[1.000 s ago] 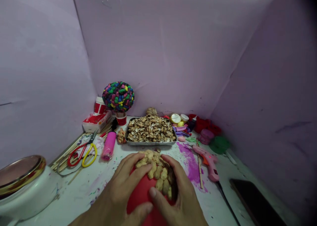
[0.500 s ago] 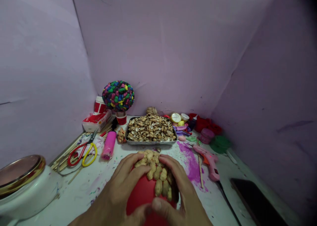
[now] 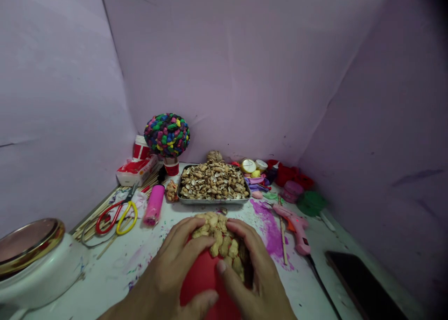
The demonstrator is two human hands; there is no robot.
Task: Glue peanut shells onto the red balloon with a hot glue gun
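Observation:
Both hands hold a red balloon [image 3: 201, 275] low in the middle of the head view. Peanut shells [image 3: 224, 245] cover its top and right part, while the near left part is bare red. My left hand [image 3: 175, 264] wraps round the left side, fingertips on the shells at the top. Round the right side curls my right hand [image 3: 257, 268], its thumb lying over the lower shells. Beyond the balloon stands a metal tray [image 3: 215, 202] heaped with peanut shells [image 3: 213, 182].
Left are scissors [image 3: 117, 216], a pink roll [image 3: 154, 205], a white pot [image 3: 42, 278], a tissue box [image 3: 135, 173] and a colourful ball [image 3: 167, 135] on a cup. Right are a pink glue gun [image 3: 296, 226] with its cord, a stick [image 3: 283, 240] and a dark phone [image 3: 364, 285].
My right thumb has moved up onto the lower shells, and the two thumbs are farther apart. The balloon has turned slightly, shifting its shells a little to the right.

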